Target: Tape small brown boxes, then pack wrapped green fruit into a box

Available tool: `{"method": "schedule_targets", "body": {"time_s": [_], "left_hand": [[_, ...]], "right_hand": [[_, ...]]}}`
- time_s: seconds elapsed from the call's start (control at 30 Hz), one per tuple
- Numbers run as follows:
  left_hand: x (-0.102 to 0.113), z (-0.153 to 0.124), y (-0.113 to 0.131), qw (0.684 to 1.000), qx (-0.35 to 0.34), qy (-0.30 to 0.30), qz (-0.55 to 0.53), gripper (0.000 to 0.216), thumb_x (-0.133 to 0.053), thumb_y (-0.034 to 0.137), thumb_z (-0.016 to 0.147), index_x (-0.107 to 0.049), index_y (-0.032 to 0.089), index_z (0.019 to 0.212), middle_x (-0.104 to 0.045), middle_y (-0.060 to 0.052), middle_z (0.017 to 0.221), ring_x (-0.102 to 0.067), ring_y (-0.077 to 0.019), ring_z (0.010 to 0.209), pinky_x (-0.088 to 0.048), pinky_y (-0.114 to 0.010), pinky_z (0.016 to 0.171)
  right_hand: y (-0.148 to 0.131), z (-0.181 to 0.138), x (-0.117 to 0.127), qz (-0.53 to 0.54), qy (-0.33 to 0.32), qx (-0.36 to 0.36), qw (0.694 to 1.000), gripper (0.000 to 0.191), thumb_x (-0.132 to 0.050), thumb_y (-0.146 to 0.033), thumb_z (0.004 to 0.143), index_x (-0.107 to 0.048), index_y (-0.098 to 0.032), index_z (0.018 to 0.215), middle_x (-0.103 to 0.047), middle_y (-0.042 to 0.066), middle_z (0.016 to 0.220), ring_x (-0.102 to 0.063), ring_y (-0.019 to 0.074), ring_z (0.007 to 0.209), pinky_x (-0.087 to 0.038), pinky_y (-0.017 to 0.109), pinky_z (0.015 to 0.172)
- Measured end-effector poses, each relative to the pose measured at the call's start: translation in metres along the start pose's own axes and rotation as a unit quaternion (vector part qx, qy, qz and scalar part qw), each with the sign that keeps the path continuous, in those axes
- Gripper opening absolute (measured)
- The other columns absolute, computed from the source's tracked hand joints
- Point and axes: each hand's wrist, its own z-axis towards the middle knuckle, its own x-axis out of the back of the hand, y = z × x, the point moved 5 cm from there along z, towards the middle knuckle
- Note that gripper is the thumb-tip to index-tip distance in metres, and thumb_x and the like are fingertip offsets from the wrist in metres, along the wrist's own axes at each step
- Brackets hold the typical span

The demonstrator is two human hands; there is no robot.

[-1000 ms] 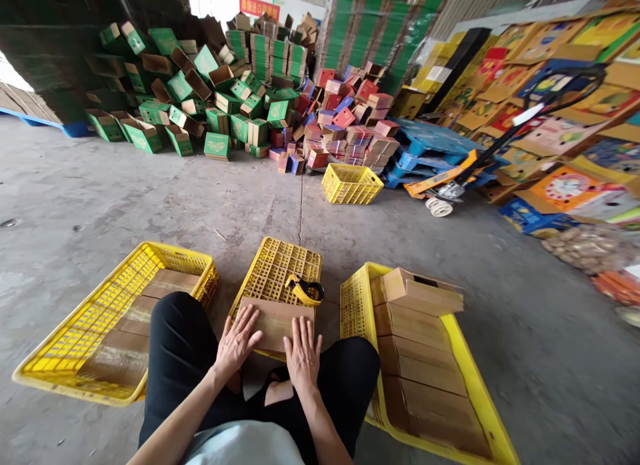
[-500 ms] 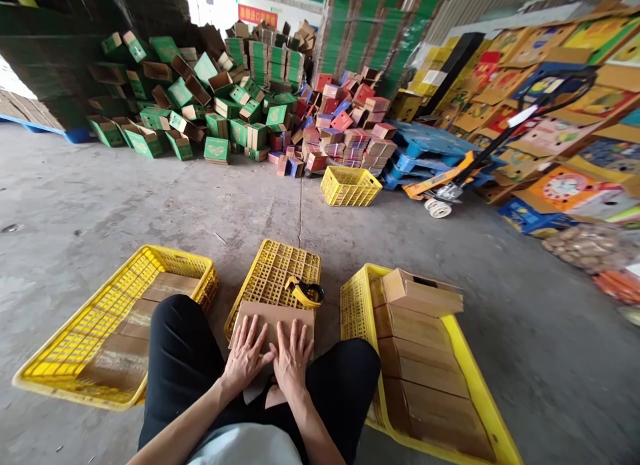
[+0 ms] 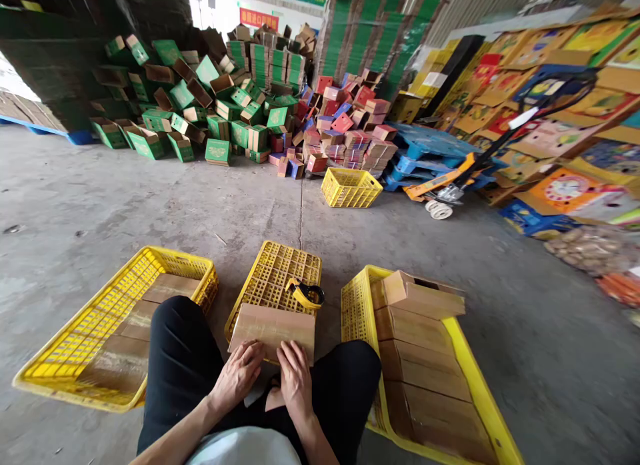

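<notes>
A closed brown cardboard box [image 3: 273, 326], with clear tape shining on its top, lies on the near end of an upturned yellow crate [image 3: 267, 268] between my knees. My left hand [image 3: 239, 372] has its bent fingers over the box's near edge, left of the middle. On the same edge, my right hand [image 3: 295, 375] holds with its fingers close together and curled. The thumbs are partly hidden. Beyond the box, a yellow and black tape dispenser [image 3: 304, 293] rests on the crate's right side.
To my left stands a yellow crate [image 3: 55, 358] with several taped boxes [image 3: 117, 362]. On my right another yellow crate [image 3: 487, 378] holds several boxes [image 3: 430, 372], one set higher. Farther off are a small yellow crate [image 3: 351, 188], a pallet jack [image 3: 450, 182] and piled green boxes [image 3: 217, 150].
Both hands have slid back from the box's top to its near edge. Their spread, flat fingers are now bent and closer together, baring the taped top.
</notes>
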Motion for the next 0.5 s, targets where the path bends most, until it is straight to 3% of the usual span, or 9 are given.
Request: {"method": "schedule_targets", "body": {"time_s": [0.13, 0.33, 0.5], "left_hand": [[0.001, 0.011, 0.003, 1.000, 0.013, 0.005, 0.006, 0.048, -0.047, 0.038, 0.109, -0.052, 0.026, 0.155, -0.063, -0.009, 0.148, -0.060, -0.0274, 0.134, -0.053, -0.045, 0.111], [-0.014, 0.012, 0.002, 0.997, -0.020, 0.010, 0.070, 0.077, -0.037, 0.061, 0.108, -0.014, 0.021, 0.170, -0.041, -0.012, 0.167, -0.041, -0.0302, 0.153, -0.037, -0.045, 0.122], [-0.020, 0.012, -0.010, 0.998, -0.015, 0.012, 0.065, 0.087, -0.040, 0.068, 0.104, -0.007, 0.023, 0.170, -0.039, -0.013, 0.168, -0.040, -0.0305, 0.154, -0.036, -0.045, 0.123]], "right_hand": [[-0.017, 0.005, -0.003, 0.013, 0.012, 0.023, 1.000, 0.053, -0.044, -0.010, 0.101, -0.059, -0.023, 0.149, -0.068, 0.009, 0.143, -0.063, 0.0244, 0.130, -0.050, 0.045, 0.116], [-0.029, 0.007, -0.034, -0.066, -0.058, 0.016, 0.996, 0.076, -0.047, -0.019, 0.096, -0.022, -0.019, 0.168, -0.040, 0.010, 0.168, -0.038, 0.0352, 0.154, -0.035, 0.060, 0.122], [-0.023, 0.012, -0.037, -0.082, -0.104, 0.006, 0.991, 0.074, -0.043, -0.023, 0.100, -0.014, -0.023, 0.168, -0.032, 0.006, 0.171, -0.033, 0.0315, 0.157, -0.030, 0.055, 0.125]]}}
